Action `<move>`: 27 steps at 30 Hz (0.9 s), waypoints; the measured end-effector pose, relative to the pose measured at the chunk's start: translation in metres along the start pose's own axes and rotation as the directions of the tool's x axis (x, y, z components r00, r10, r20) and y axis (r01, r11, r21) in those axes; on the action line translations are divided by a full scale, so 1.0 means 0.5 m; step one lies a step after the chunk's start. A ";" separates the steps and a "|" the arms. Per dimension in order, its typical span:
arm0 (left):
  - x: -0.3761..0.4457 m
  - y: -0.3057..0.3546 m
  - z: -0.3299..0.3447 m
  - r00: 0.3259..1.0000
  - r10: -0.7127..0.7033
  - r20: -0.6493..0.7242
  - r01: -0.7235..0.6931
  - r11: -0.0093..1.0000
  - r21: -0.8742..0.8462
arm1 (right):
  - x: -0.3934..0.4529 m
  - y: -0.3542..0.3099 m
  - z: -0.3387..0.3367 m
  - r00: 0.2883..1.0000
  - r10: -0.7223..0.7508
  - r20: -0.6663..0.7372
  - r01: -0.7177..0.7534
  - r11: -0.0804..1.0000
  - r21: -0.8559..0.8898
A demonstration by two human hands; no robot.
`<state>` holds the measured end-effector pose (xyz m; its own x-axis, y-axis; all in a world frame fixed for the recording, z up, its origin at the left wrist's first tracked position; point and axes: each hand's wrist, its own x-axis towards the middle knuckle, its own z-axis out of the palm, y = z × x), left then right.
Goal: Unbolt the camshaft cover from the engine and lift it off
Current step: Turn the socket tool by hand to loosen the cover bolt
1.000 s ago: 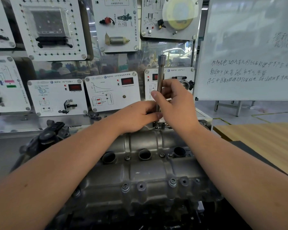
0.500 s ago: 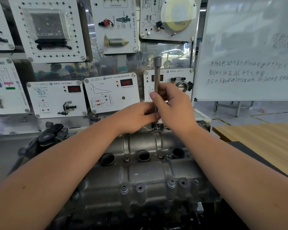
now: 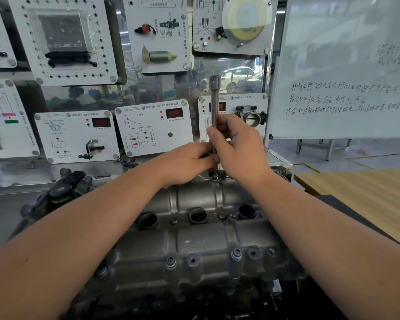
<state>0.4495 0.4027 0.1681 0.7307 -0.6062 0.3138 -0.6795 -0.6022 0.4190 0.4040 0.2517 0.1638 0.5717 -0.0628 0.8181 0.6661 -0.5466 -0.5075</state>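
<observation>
Camshaft cover, grey cast metal [image 3: 194,241], sits on the engine between your forearms, bolts along its near edge in place. Your right hand [image 3: 238,146] pinches the long chrome socket extension [image 3: 214,107], upright over the cover's far edge. Your left hand [image 3: 185,162] curls round the shaft's lower part, touching the right. White sensor panels [image 3: 153,128] behind; whiteboard [image 3: 344,65] right.

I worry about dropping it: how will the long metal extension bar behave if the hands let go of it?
The extension bar looks like rigid polished steel, so probably stiff and somewhat slippery. It stands upright on the far edge of the camshaft cover, held by the right hand and left hand; released, it would likely tip. Being round, it may roll.
</observation>
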 end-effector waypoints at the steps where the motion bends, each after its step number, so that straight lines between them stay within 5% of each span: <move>1: -0.002 0.000 0.000 1.000 0.001 0.001 -0.001 1.000 -0.009 | 0.000 0.000 0.000 1.000 -0.001 0.002 0.001 1.000 -0.008; 21: -0.008 0.020 -0.005 1.000 0.005 0.012 -0.004 1.000 -0.030 | 0.005 0.008 -0.003 1.000 -0.022 0.008 0.022 0.998 -0.061; 27: -0.012 0.013 -0.001 1.000 -0.006 0.017 0.007 0.998 -0.059 | 0.003 0.013 -0.003 0.999 0.033 0.017 -0.034 0.999 0.041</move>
<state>0.4407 0.4028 0.1694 0.7335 -0.6115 0.2967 -0.6695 -0.5748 0.4705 0.4084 0.2469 0.1621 0.6013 -0.0668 0.7962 0.6657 -0.5092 -0.5455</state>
